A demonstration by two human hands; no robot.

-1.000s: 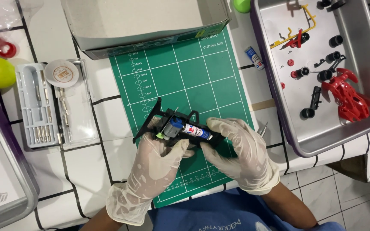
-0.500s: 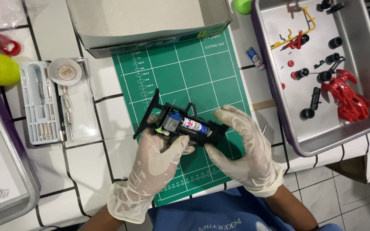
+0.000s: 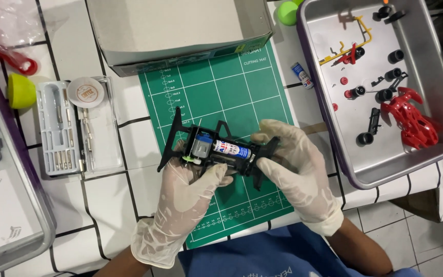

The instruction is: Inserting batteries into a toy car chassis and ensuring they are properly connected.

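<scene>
Holding the black toy-car chassis (image 3: 221, 151) just above the green cutting mat (image 3: 221, 92), the left hand (image 3: 188, 197) pinches its motor end while the right hand (image 3: 296, 174) clasps the other; steady support keeps the battery seated, I'd judge.

Just the one view here, a camera on the person's head, pointing almost straight down at the table (image 3: 129, 169). It sits pretty close: the green cutting mat (image 3: 221, 92) fills the middle, with both gloved hands, the left hand (image 3: 188, 197) and the right hand (image 3: 296, 172), meeting near the centre over it. The person's blue top shows at the bottom edge, so the far side of the table is up top (a cardboard box (image 3: 180, 25) gets cropped there). A metal tray (image 3: 380, 169) runs off toward the right.
</scene>
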